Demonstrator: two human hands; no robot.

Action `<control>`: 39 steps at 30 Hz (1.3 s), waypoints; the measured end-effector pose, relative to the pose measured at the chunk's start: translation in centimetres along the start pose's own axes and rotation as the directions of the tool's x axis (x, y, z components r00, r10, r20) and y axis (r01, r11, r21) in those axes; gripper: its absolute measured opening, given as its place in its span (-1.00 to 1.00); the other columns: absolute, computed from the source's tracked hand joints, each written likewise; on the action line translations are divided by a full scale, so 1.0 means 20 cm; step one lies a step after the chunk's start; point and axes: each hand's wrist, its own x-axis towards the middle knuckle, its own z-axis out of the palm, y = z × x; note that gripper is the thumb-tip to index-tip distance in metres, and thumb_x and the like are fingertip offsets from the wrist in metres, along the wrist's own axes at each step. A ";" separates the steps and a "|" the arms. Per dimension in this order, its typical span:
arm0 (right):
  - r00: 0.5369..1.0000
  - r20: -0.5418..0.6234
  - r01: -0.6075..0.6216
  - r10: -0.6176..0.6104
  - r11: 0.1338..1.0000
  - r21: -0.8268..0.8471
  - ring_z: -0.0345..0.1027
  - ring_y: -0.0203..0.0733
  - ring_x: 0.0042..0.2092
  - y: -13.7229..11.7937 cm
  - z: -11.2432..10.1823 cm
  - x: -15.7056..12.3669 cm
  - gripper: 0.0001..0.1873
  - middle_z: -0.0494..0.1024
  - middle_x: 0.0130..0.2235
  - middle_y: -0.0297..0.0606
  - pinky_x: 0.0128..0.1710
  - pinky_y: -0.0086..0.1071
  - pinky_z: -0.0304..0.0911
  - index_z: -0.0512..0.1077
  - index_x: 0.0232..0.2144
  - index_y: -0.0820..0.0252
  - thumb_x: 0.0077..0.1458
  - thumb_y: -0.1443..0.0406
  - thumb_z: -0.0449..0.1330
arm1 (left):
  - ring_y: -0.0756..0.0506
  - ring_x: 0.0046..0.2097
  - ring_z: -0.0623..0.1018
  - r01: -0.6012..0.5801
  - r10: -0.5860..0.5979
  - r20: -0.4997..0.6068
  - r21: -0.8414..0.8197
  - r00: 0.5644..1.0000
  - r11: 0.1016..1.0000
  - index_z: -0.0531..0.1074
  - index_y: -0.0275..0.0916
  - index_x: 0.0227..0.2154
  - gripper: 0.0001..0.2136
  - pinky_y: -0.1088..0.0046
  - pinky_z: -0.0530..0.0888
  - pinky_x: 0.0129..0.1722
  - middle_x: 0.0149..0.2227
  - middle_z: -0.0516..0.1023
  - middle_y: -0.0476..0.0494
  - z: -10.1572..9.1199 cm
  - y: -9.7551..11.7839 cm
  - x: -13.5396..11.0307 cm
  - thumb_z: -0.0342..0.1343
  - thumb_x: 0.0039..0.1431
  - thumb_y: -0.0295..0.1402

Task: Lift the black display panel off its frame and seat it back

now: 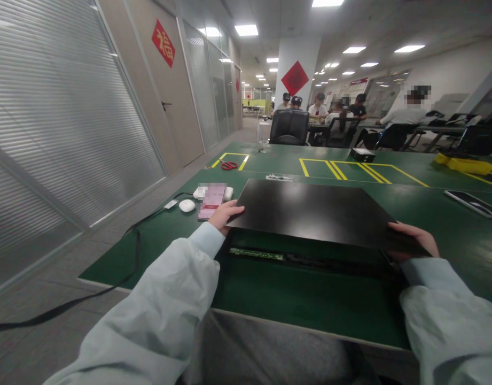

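Observation:
A thin, black, glossy display panel (313,211) is held up over the green table in both hands, tilted, its dark face towards me. My left hand (224,215) grips its left edge, thumb on top and fingers underneath. On the right edge, my right hand (419,238) is closed around the near corner, partly hidden by the panel. Below the near edge shows a narrow green circuit board strip (257,254) with a dark strip running on to the right; whether it is joined to the panel I cannot tell.
Left of the panel lie a phone (212,202), a white rounded case (187,206) and a black strap (138,251). Red scissors (229,166) and a small black box (362,155) lie farther back on the table (169,256). A tablet-like device (474,204) and yellow material (466,163) are at right. People sit beyond.

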 end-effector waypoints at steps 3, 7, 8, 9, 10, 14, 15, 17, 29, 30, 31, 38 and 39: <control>0.998 0.037 -0.049 0.050 0.999 -0.023 0.76 0.20 -0.02 -0.02 0.04 -0.05 -0.72 0.82 -0.14 -0.11 -0.15 -0.06 0.77 0.66 -0.31 0.01 -0.18 0.35 0.37 | -0.25 -0.26 0.80 -0.051 0.051 0.003 -0.022 0.999 0.998 0.74 -0.29 -0.19 -0.57 0.30 0.68 -0.21 -0.29 0.83 -0.20 -0.01 0.03 0.00 0.61 -0.22 -0.37; 0.996 0.091 -0.016 0.017 1.000 -0.003 0.72 0.14 0.13 -0.05 0.07 -0.08 -0.57 0.80 0.03 0.08 -0.07 -0.20 0.74 0.72 -0.14 0.15 -0.12 0.30 0.28 | -0.35 -0.09 0.84 -0.138 0.137 -0.014 -0.034 0.990 0.990 0.74 -0.28 -0.12 -0.50 0.18 0.74 -0.04 -0.17 0.86 -0.26 -0.01 0.04 -0.01 0.65 -0.23 -0.33; 0.994 0.105 -0.002 0.002 1.000 0.004 0.72 0.13 0.14 -0.06 0.07 -0.07 -0.52 0.79 0.05 0.11 -0.06 -0.21 0.74 0.71 -0.10 0.16 -0.14 0.30 0.28 | -0.38 -0.06 0.84 -0.155 0.155 -0.019 -0.037 0.988 0.987 0.74 -0.28 -0.11 -0.48 0.14 0.74 0.01 -0.16 0.86 -0.26 -0.01 0.05 -0.01 0.66 -0.23 -0.32; 0.994 0.112 0.017 -0.018 1.000 0.014 0.71 0.13 0.14 -0.05 0.07 -0.07 -0.48 0.79 0.04 0.12 -0.05 -0.17 0.75 0.69 -0.07 0.15 -0.16 0.30 0.28 | -0.40 -0.03 0.83 -0.169 0.169 -0.025 -0.038 0.985 0.985 0.75 -0.27 -0.10 -0.46 0.10 0.74 0.06 -0.15 0.86 -0.26 -0.01 0.04 -0.01 0.67 -0.24 -0.31; 0.992 0.117 0.040 -0.043 0.999 0.026 0.71 0.16 0.14 -0.05 0.06 -0.06 -0.46 0.78 0.04 0.12 -0.04 -0.11 0.76 0.67 -0.05 0.12 -0.18 0.29 0.28 | -0.41 0.00 0.83 -0.183 0.182 -0.031 -0.038 0.983 0.982 0.75 -0.26 -0.09 -0.45 0.07 0.74 0.09 -0.14 0.86 -0.25 -0.01 0.04 -0.01 0.68 -0.25 -0.29; 0.976 0.183 0.110 -0.122 0.991 0.071 0.69 0.21 0.18 -0.02 0.04 -0.03 -0.47 0.79 0.05 0.01 0.00 0.12 0.76 0.59 -0.02 -0.06 -0.14 0.26 0.28 | -0.45 0.09 0.81 -0.231 0.229 -0.047 -0.033 0.972 0.972 0.75 -0.23 -0.03 -0.37 0.02 0.73 0.17 -0.08 0.87 -0.26 -0.01 0.04 -0.01 0.72 -0.28 -0.26; 0.972 0.200 0.112 -0.125 0.991 0.074 0.69 0.18 0.18 -0.02 0.04 -0.02 -0.46 0.79 0.06 -0.02 0.01 0.10 0.76 0.58 -0.01 -0.08 -0.13 0.26 0.29 | -0.46 0.11 0.80 -0.237 0.235 -0.044 -0.029 0.971 0.971 0.75 -0.22 -0.02 -0.36 0.02 0.73 0.18 -0.07 0.87 -0.26 -0.01 0.04 -0.01 0.72 -0.27 -0.26; 0.970 0.215 0.100 -0.115 0.992 0.078 0.70 0.13 0.17 -0.01 0.03 -0.02 -0.46 0.79 0.06 -0.05 0.02 0.03 0.75 0.57 0.00 -0.08 -0.12 0.25 0.30 | -0.45 0.11 0.80 -0.245 0.244 -0.041 -0.023 0.969 0.969 0.75 -0.21 -0.01 -0.36 0.03 0.73 0.17 -0.07 0.87 -0.25 -0.01 0.04 -0.01 0.72 -0.27 -0.25; 0.978 0.205 -0.004 0.026 0.994 -0.107 0.36 -0.13 -0.48 -0.03 -0.06 0.02 -0.49 0.82 -0.07 -0.12 -0.64 -0.31 0.34 0.54 0.05 -0.15 -0.01 0.19 0.37 | -0.39 -0.08 0.83 -0.190 0.189 -0.121 0.001 0.975 0.982 0.78 -0.27 -0.17 -0.49 0.16 0.76 -0.03 -0.23 0.85 -0.25 -0.04 0.05 0.00 0.66 -0.31 -0.32; 0.978 0.202 -0.020 0.045 0.992 -0.125 0.20 -0.21 -0.55 -0.04 -0.06 0.02 -0.52 0.82 -0.07 -0.10 -0.70 -0.35 0.21 0.53 0.03 -0.12 0.00 0.18 0.37 | -0.38 -0.09 0.83 -0.185 0.184 -0.126 0.002 0.975 0.983 0.78 -0.28 -0.19 -0.50 0.18 0.76 -0.05 -0.24 0.85 -0.25 -0.04 0.05 0.00 0.66 -0.32 -0.32; 0.978 0.201 -0.023 0.051 0.990 -0.137 0.06 -0.27 -0.59 -0.04 -0.06 0.01 -0.54 0.82 -0.08 -0.08 -0.73 -0.37 0.09 0.52 0.01 -0.10 0.01 0.17 0.37 | -0.37 -0.11 0.82 -0.184 0.183 -0.134 0.005 0.974 0.983 0.78 -0.28 -0.21 -0.51 0.20 0.75 -0.06 -0.25 0.84 -0.25 -0.03 0.04 0.00 0.65 -0.32 -0.31; 0.985 0.160 -0.034 0.063 0.984 -0.176 -0.12 -0.38 -0.63 -0.05 0.00 -0.05 -0.69 0.81 -0.17 -0.01 -0.74 -0.43 -0.03 0.57 -0.13 0.02 0.02 0.18 0.36 | -0.29 -0.27 0.74 -0.176 0.190 -0.264 0.074 0.946 0.982 0.71 -0.25 -0.36 -0.54 0.22 0.67 -0.20 -0.39 0.76 -0.18 -0.01 0.03 0.01 0.64 -0.45 -0.26; 0.984 0.165 -0.044 0.074 0.982 -0.182 -0.11 -0.38 -0.63 -0.05 0.01 -0.05 -0.69 0.81 -0.17 0.00 -0.74 -0.43 -0.02 0.58 -0.13 0.03 0.03 0.18 0.35 | -0.28 -0.28 0.73 -0.176 0.191 -0.269 0.080 0.944 0.981 0.70 -0.24 -0.36 -0.54 0.22 0.65 -0.20 -0.40 0.74 -0.16 -0.01 0.03 0.01 0.63 -0.44 -0.26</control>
